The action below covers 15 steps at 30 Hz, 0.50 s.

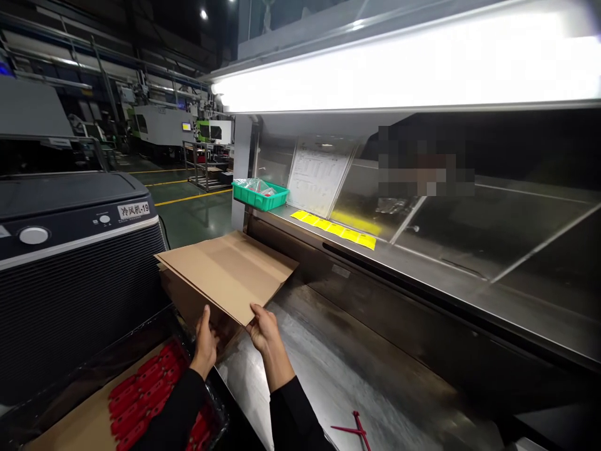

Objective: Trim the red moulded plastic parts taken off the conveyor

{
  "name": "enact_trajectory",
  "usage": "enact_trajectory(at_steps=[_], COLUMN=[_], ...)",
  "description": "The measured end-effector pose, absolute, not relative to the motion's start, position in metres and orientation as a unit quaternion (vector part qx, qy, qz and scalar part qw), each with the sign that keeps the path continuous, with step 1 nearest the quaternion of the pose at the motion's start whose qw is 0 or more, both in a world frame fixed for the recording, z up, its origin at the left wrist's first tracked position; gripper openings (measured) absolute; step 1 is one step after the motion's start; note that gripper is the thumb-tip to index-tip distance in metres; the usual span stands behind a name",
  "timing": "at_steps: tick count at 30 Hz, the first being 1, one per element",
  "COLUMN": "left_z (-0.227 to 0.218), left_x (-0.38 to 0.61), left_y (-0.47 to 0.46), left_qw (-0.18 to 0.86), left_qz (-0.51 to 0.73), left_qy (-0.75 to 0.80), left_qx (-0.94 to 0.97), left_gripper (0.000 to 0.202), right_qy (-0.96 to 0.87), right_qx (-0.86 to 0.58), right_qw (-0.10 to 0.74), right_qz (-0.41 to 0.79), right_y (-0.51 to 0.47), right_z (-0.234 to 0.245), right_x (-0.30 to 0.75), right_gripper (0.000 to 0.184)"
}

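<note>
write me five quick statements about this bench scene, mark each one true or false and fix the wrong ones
1. The right hand grips a corner of the cardboard. True.
2. The lamp above the bench is off. False: it is brightly lit.
3. The yellow labels lie in a row on the ledge. True.
4. The green tray stands on the floor. False: it is up at the left end of the ledge, as pictured.
5. Two thin red pieces lie crossed on the metal table. True.
</note>
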State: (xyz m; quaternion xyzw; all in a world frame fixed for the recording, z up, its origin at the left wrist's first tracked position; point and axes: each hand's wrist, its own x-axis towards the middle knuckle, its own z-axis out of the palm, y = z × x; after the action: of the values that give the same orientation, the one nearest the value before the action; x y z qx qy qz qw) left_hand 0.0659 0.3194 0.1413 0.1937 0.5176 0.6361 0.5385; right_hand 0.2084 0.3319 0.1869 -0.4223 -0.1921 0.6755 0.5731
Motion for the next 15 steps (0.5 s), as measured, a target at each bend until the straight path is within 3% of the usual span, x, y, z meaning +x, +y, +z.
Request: enact_trajectory(at_steps=[8, 15], left_z=[0.164, 0.136], left_x=[0.05, 0.03], left_y=[0.328, 0.329], left_qw=[0.571, 0.472], left_qz=[0.64, 0.587], left_qy=[0.443, 0.505], left_qx=[0.262, 0.422], left_gripper=[0.04, 0.029], right_qy=[-0.194, -0.175], right_qx=[-0.392, -0.39], right_qw=[0.519, 0.514], right_qz=[0.734, 0.744], right_y=[0.335, 0.353], right_z=[0.184, 0.2], right_x=[0.206, 0.205], right_gripper=[0.02, 0.02])
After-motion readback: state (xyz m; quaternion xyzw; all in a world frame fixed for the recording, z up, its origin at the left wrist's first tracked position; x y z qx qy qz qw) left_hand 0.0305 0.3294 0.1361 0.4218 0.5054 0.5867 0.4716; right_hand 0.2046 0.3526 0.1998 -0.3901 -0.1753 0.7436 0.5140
